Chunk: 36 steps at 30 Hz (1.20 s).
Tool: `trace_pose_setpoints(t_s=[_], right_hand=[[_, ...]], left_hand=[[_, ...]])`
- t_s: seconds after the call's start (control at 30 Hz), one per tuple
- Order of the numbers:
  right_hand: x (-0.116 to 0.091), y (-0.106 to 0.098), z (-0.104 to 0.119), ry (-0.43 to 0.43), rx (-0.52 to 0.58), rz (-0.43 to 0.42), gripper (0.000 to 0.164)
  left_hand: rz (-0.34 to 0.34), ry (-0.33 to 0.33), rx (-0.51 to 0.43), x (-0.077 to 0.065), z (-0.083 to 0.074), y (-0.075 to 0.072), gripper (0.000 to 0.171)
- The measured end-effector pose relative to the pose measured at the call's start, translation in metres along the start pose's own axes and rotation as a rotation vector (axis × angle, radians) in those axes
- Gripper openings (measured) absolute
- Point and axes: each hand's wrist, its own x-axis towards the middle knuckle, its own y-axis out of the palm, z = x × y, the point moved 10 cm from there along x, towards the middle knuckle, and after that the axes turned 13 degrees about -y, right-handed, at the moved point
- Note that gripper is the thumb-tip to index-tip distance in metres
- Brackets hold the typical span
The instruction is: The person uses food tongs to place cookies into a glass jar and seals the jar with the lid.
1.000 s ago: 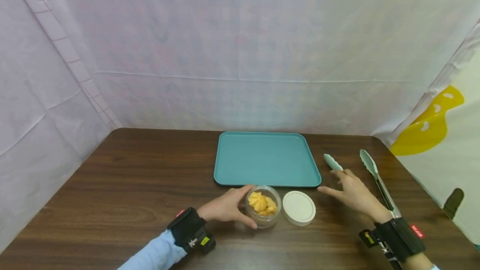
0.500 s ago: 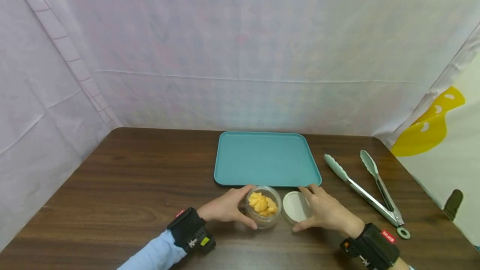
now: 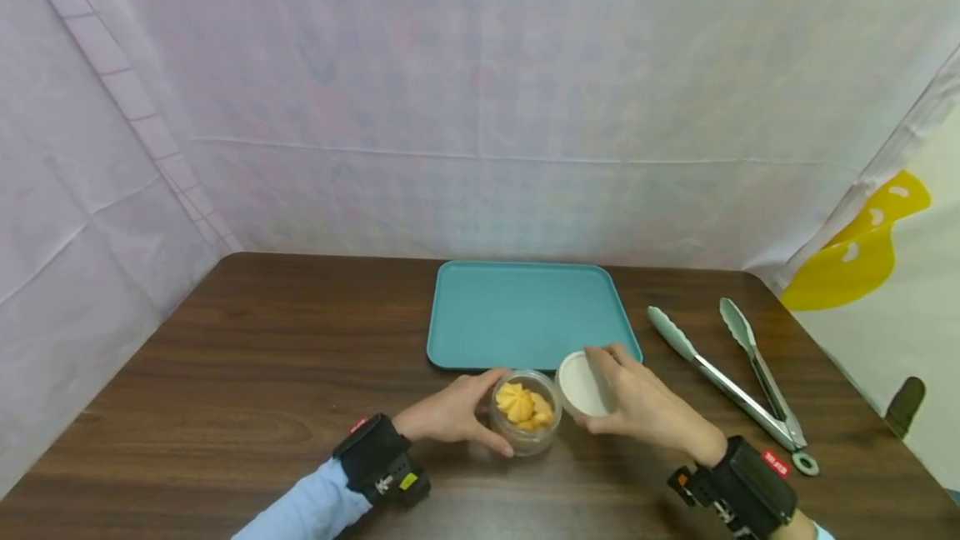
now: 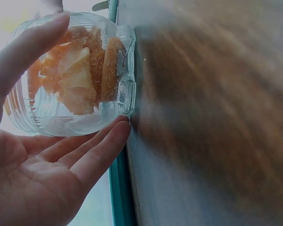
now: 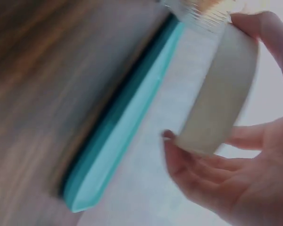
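A clear jar point(image 3: 529, 445) of golden piped cookies point(image 3: 523, 406) stands uncovered on the table in front of the tray. My left hand point(image 3: 455, 415) holds it from the left, thumb on the near side and fingers round the far side. In the left wrist view, the thumb crosses the jar wall point(image 4: 68, 123) and the fingertips reach its base. Just right of the jar, my right hand point(image 3: 647, 403) grips a round white lid point(image 3: 582, 385) by its edge, raised off the table and tilted. The right wrist view shows thumb and fingers at opposite sides of the lid point(image 5: 219, 89).
A teal tray point(image 3: 525, 315) lies flat behind the jar. Metal tongs point(image 3: 738, 394) with pale green tips rest spread at the right of the dark wooden table point(image 3: 262, 382). White cloth point(image 3: 480, 107) hangs behind, and a yellow cutout point(image 3: 855, 261) is at the right.
My right hand has come left from beside the tongs to the lid, gripped it and lifted it off the table towards the jar. The left hand and jar have stayed put.
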Motion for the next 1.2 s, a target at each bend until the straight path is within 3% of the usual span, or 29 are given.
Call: trace_pose_setpoints(t_s=[0.17,0.33,0.5,0.67,0.9,1.2], right_hand=[[0.006,-0.024,0.012,-0.086,-0.062,-0.133,0.079],[0.011,-0.035,0.024,-0.154,0.003,-0.184,0.079],[0.020,-0.027,0.049,-0.255,0.103,-0.135,0.080],[0.030,-0.009,0.067,-0.315,0.133,-0.061,0.080],[0.035,0.011,0.074,-0.335,0.115,0.018,0.080],[0.042,0.018,0.071,-0.303,0.088,0.051,0.077]], left_hand=[[0.002,0.001,-0.009,0.000,0.000,0.000,0.075],[0.005,-0.005,-0.001,0.000,-0.001,-0.001,0.076],[-0.017,0.001,0.074,-0.001,-0.002,-0.002,0.079],[-0.028,0.032,0.080,-0.001,-0.003,-0.003,0.086],[-0.033,0.050,0.079,-0.001,-0.003,-0.001,0.091],[-0.059,0.071,0.127,-0.002,-0.005,-0.004,0.092]])
